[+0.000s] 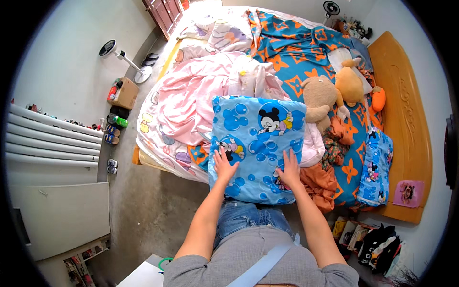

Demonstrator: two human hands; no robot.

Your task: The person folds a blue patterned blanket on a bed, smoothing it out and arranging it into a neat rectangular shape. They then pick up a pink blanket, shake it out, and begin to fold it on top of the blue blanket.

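A blue pillow [258, 143] printed with cartoon mice and bubbles lies in front of me at the bed's near edge, its lower end against my jeans. On its left side rests my left hand [224, 166], fingers spread flat. My right hand [289, 172] lies on the pillow's right side, its fingers stretched out too. Neither hand grips the cloth. Beyond the pillow a rumpled pink blanket [191, 93] covers the left part of the bed. To its right sits a beige teddy bear [317, 95], and an orange-brown plush toy [350, 85] leans beside it.
A second blue pillow [376, 167] lies by the wooden headboard [397, 110]. Crumpled orange cloth [319, 184] spreads right of my right hand. A teal and orange sheet [296, 62] covers the far bed. Along the left stand a white fan [142, 74], a cardboard box [125, 94] and shoes [112, 166].
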